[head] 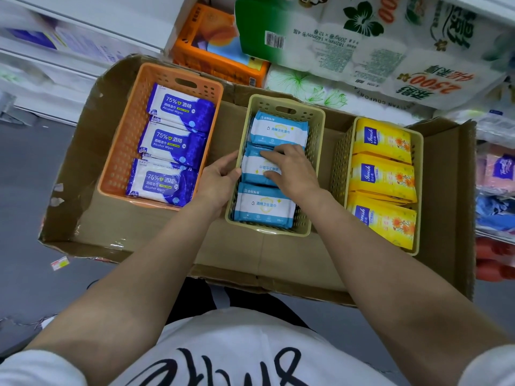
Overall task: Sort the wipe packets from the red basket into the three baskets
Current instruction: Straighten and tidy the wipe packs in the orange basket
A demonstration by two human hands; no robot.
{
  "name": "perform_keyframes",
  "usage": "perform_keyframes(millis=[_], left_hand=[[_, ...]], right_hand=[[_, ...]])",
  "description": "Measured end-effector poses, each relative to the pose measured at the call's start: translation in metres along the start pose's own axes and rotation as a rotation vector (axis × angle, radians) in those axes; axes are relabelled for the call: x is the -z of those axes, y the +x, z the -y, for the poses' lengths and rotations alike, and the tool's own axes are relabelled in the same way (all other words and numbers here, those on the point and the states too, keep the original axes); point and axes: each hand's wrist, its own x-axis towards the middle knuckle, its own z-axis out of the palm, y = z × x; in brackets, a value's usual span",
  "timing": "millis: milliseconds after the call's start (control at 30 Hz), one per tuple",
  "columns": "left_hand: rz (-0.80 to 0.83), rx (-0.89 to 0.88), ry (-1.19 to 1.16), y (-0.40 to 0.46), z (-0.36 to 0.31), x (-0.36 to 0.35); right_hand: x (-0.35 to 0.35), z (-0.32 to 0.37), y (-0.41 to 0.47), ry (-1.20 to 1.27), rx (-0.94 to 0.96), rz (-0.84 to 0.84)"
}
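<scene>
Three baskets stand in a flat cardboard box (156, 238). The orange basket (122, 151) on the left holds three dark blue alcohol wipe packets (172, 144). In the middle, a beige basket (316, 151) holds three light blue packets in a row. On the right, a yellow-beige basket (341, 162) holds three yellow packets (383, 178). My right hand (292, 171) lies on the middle light blue packet (256, 169), fingers curled around its edges. My left hand (216, 185) grips the beige basket's left wall beside that packet. No red basket shows.
Packs of toilet paper (390, 43) and an orange tissue pack (214, 48) lie behind the box. Shelves with pink and blue packs (496, 174) stand at the right. White shelving (55, 51) runs along the left, above grey floor (25, 218).
</scene>
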Motion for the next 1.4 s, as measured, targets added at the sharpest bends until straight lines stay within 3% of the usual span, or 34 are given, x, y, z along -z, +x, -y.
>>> perform_keyframes(millis=[367,533,667,933,1067,1133,1233,1333,1400], left_hand=[[0.002,0.011,0.016,-0.001,-0.001,0.0],[0.008,0.006,0.004,-0.001,-0.001,0.0],[-0.004,-0.011,-0.01,-0.001,0.001,0.0],[0.005,-0.011,0.027,0.002,0.002,0.002],[0.017,-0.042,0.223,0.005,-0.008,0.016],[-0.065,-0.186,0.304,0.005,-0.018,0.033],[-0.343,-0.414,0.386,0.01,-0.033,0.081],[-0.588,-0.354,0.53,0.033,-0.034,0.15],[-0.558,-0.261,0.61,0.045,-0.034,0.184]], right_hand=[[-0.001,-0.001,-0.005,-0.045,-0.013,0.036],[-0.003,0.009,-0.027,-0.026,-0.003,-0.09],[-0.017,0.019,-0.043,0.006,0.026,0.023],[-0.019,0.023,-0.043,-0.035,0.005,0.033],[-0.011,0.03,-0.038,0.012,-0.064,0.078],[-0.002,0.042,-0.029,0.11,-0.111,0.01],[0.013,0.08,-0.008,0.219,-0.098,-0.171],[0.018,0.132,0.017,0.273,-0.001,-0.294],[0.009,0.163,0.034,0.285,0.052,-0.275]])
